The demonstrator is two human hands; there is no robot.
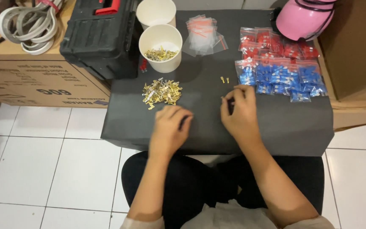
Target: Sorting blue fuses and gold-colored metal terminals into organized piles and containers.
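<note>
My left hand (171, 127) rests on the black table top (276, 123), fingers curled; what it holds, if anything, is hidden. My right hand (238, 111) hovers a little to the right, fingers pinched on something small I cannot make out. A heap of small gold metal terminals (162, 92) lies just beyond my left hand. Two loose gold terminals (224, 79) lie beyond my right hand. A white paper cup (161, 47) holds more terminals.
Small bags of blue connectors (282, 78) and red connectors (272, 44) lie at the right. Empty clear zip bags (203, 34) sit behind, with a second white cup (156, 12), a black toolbox (100, 36), a pink helmet (303, 17) and cardboard boxes (34, 80).
</note>
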